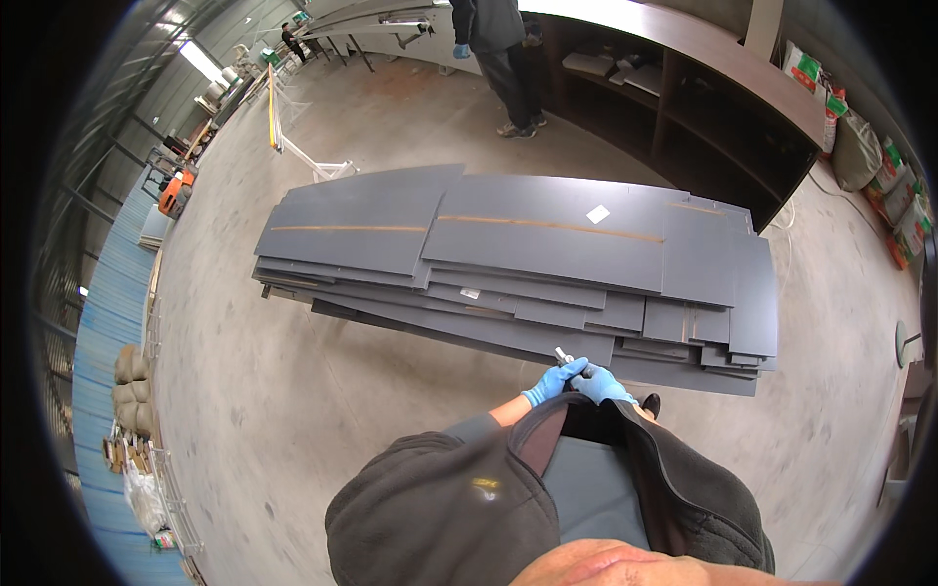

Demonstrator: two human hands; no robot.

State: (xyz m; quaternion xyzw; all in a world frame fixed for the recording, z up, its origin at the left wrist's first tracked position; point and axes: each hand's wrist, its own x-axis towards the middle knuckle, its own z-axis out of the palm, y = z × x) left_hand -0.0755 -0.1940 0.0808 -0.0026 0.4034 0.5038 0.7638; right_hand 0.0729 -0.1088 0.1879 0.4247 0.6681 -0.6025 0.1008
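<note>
The gloved left hand (549, 383), fingers closed on a small pale tool (561, 355), probably light, rigid and best held by its shaft, meets the right hand (601, 384), its grip unclear, before stacked grey panels (547, 224).

The only view looks steeply down and forward from the person's head through a wide, round-edged lens, the jacket (420, 498) very near at the bottom, the hands (547, 384) slightly farther, the boards (547, 256) mid-view and the cabinet (723, 59) beyond.
</note>
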